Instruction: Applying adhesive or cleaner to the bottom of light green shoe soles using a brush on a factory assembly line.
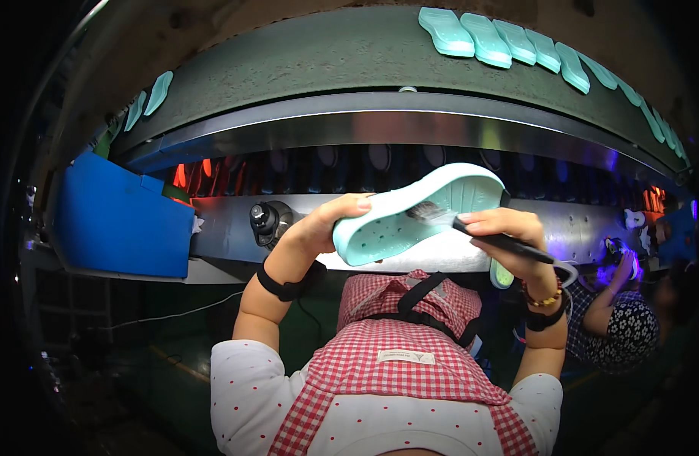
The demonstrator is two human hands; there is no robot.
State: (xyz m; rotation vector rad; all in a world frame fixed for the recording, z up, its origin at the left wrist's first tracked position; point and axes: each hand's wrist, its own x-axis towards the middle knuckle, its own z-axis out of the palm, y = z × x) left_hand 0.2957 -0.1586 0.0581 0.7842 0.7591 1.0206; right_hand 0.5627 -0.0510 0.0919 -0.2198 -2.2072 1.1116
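A pale mint-green shoe sole (391, 232) is raised in front of my chest, tilted, with its hollow, ribbed inside facing me. My left hand (325, 222) grips its left end, thumb over the rim. In my right hand (509, 232) is a brush (514, 247) with a black handle, its fingers closed around it. The bristles reach into the cavity and appear to touch the sole's inner surface. Beneath my right hand, a yellow-green, rounded piece (501, 275) shows only in part.
Several mint soles (486, 42) lie along the green conveyor belt (304, 57) at the back. A metal bench (224, 220) holds a black round-topped container (267, 222). At left stands a blue box-like housing (125, 220). Another person (623, 327) works at right under violet light.
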